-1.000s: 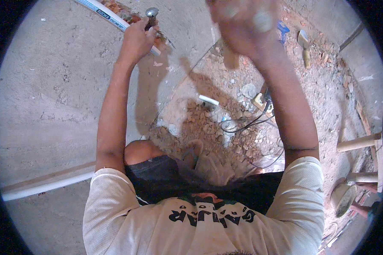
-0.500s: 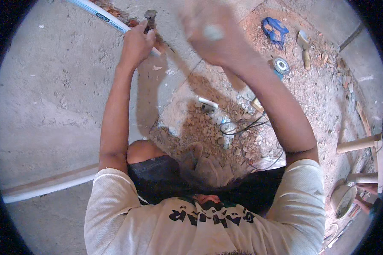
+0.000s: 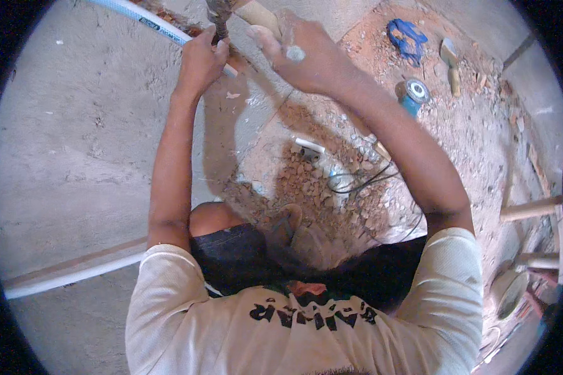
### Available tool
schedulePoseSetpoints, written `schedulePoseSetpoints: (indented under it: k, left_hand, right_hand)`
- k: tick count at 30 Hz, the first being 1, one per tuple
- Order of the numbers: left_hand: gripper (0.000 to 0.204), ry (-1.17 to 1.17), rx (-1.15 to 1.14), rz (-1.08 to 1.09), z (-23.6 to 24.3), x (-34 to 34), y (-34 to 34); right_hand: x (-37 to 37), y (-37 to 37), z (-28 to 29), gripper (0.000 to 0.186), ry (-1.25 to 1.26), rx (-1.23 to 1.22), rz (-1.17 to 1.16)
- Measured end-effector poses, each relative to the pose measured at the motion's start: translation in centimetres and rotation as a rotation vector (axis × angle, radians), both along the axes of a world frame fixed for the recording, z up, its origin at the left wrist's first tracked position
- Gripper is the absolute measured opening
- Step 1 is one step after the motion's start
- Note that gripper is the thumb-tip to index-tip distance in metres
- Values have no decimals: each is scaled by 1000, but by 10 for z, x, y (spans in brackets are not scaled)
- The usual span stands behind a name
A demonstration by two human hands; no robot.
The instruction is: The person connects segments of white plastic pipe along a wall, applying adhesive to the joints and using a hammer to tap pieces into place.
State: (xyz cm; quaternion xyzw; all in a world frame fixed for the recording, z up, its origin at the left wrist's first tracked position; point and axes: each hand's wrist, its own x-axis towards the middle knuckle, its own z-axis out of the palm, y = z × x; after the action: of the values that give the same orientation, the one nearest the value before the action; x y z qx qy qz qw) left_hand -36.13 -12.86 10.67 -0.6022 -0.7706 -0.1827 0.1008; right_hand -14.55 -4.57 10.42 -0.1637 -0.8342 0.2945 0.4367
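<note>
Now, far left, the left hand (image 3: 200, 60) curls tight round a chisel (image 3: 221, 29) near a pipe (image 3: 163, 28); the right hand (image 3: 309, 57) grips a hammer (image 3: 257, 17). Likely chipping; the next hit needs good aim.

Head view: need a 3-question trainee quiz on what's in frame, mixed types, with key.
1. What does the right hand grip?
2. True or false: in the picture, the trowel lies to the right of the tool with a round disc.
3. The short white pipe piece lies:
A) on a stool
B) among the rubble
C) in the left hand

Key:
1. The wooden handle of a tool.
2. True.
3. B.
</note>
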Motion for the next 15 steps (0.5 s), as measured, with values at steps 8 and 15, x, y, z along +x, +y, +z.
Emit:
schedulePoseSetpoints:
  k: [8,15]
  left_hand:
    - [42,116,146,-72,-15,-25,-4]
    - [43,109,130,-76,-7,-15,13]
  right_hand:
    - [43,-7,68,28,-155,758,-681]
    - [9,-15,6,40,-139,-56,-66]
